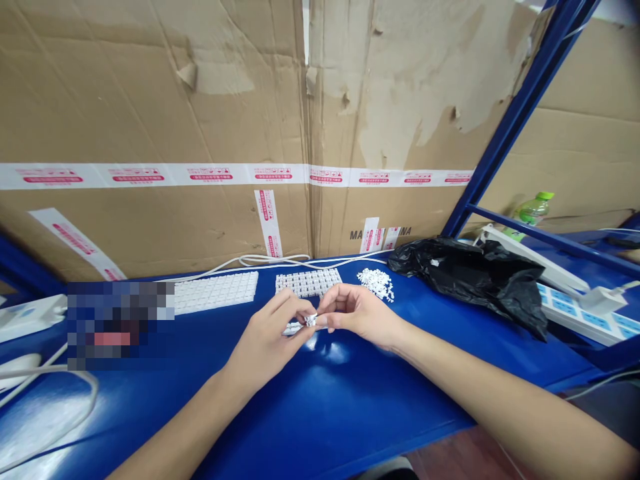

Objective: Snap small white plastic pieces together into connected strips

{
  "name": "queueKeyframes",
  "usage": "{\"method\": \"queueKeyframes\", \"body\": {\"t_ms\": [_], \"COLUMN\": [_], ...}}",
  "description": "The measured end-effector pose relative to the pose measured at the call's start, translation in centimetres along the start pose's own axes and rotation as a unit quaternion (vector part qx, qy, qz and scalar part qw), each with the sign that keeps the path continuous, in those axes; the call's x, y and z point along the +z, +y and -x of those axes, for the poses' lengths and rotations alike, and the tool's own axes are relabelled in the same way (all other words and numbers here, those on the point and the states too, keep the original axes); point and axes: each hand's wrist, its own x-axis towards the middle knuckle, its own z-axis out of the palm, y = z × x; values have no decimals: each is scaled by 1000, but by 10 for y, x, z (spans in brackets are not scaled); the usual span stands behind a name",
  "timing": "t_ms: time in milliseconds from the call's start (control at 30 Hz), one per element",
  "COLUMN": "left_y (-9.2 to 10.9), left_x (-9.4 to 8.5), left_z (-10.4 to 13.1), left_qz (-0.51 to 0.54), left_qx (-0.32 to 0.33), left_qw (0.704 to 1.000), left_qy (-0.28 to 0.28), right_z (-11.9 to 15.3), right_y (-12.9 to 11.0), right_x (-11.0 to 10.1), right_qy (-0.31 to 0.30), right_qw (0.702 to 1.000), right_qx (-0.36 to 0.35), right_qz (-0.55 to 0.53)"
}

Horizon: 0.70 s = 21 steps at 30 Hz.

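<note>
A small white plastic piece (311, 321) is pinched at the fingertips of my left hand (270, 333), above the blue table. My right hand (363, 317) meets it from the other side, thumb and index finger closed on the same piece. Its exact kind is too small to make out. Something flat and white (291, 329) shows partly beneath the left fingers. Just beyond the hands lies a white grid of small parts (307, 283), its near edge partly covered by the fingers. A loose pile of tiny white parts (376, 283) sits to the right of the grid.
A white keyboard-like panel (217, 291) lies left of the grid, beside a blurred-out patch. White cables (240, 261) run along the cardboard wall (210, 120). On the right are a black plastic bag (470, 280), power strips (575, 310), a bottle (534, 210) and a blue frame post (515, 127).
</note>
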Motion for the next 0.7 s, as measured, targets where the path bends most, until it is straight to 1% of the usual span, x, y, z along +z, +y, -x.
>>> {"method": "queueKeyframes", "body": {"t_ms": [67, 167, 267, 333, 533, 633, 700], "left_y": [0, 0, -3, -6, -22, -27, -28], "left_x": [0, 0, -2, -6, -21, -26, -28], "left_z": [0, -1, -2, -3, -8, -10, -11], "left_qz": [15, 24, 9, -4, -10, -36, -43], "left_qx": [0, 12, -11, -41, -100, -119, -120], "left_qw": [1000, 999, 999, 998, 995, 992, 992], "left_qy": [-4, -26, -45, -39, 9, 2, -22], "right_z": [1, 1, 0, -1, -5, -9, -10], "right_y": [-3, -5, -4, -3, -3, -1, 0], "right_x": [2, 3, -2, -8, -29, -40, -45], "right_qy": [-13, -25, 4, 19, -11, -7, -3], "right_qw": [1000, 999, 1000, 999, 996, 987, 972], "right_qx": [2, 13, 2, -14, -18, -12, -7], "right_qz": [-11, -21, -6, 23, 91, 158, 235]}}
